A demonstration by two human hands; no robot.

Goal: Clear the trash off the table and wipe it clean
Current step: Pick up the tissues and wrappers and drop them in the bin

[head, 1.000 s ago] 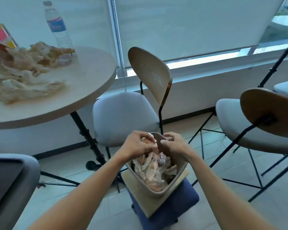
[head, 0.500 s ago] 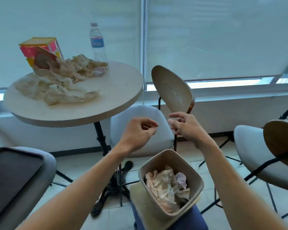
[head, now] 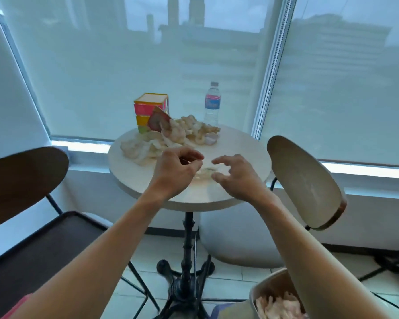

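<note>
A round pale table (head: 240, 157) carries a heap of crumpled tissues (head: 168, 137) at its back left. A smaller crumpled tissue (head: 206, 172) lies near the front, between my hands. My left hand (head: 177, 171) hovers over the table with fingers curled and nothing in it. My right hand (head: 235, 176) is beside it, fingers spread, also holding nothing. A beige bin (head: 260, 288) with crumpled tissues inside stands on the floor at the bottom right, partly hidden by my right forearm.
A colourful tissue box (head: 150, 107) and a water bottle (head: 212, 104) stand at the table's back. A dark chair (head: 25, 180) is at the left, a light chair (head: 304, 185) at the right. A blinded window lies behind.
My hands have left the bin and risen over the table. My view has swung up from the bin to the tabletop.
</note>
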